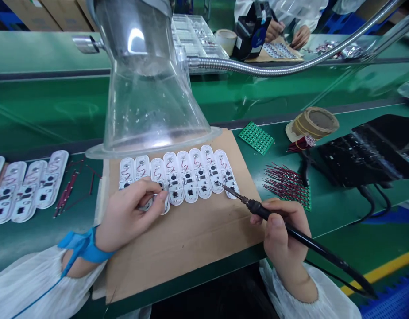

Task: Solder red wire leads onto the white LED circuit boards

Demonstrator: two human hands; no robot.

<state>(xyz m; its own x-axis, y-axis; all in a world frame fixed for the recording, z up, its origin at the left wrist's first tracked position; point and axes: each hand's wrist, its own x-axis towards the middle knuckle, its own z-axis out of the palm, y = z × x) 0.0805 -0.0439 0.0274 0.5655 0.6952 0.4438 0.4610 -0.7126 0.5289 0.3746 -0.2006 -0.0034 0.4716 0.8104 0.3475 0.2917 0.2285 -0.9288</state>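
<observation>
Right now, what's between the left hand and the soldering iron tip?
In the head view, white circuit boards lie side by side on cardboard, between the left hand and the soldering iron tip.

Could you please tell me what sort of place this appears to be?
This looks like an electronics assembly line: a soldering iron in the right hand, a row of white circuit boards on cardboard, and a clear fume extraction hood above them.

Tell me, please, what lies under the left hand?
The left hand covers the lower end of a white circuit board on the cardboard. A small grey object, possibly solder, shows at the fingers. The board's covered end and the cardboard beneath the palm cannot be seen.
</observation>
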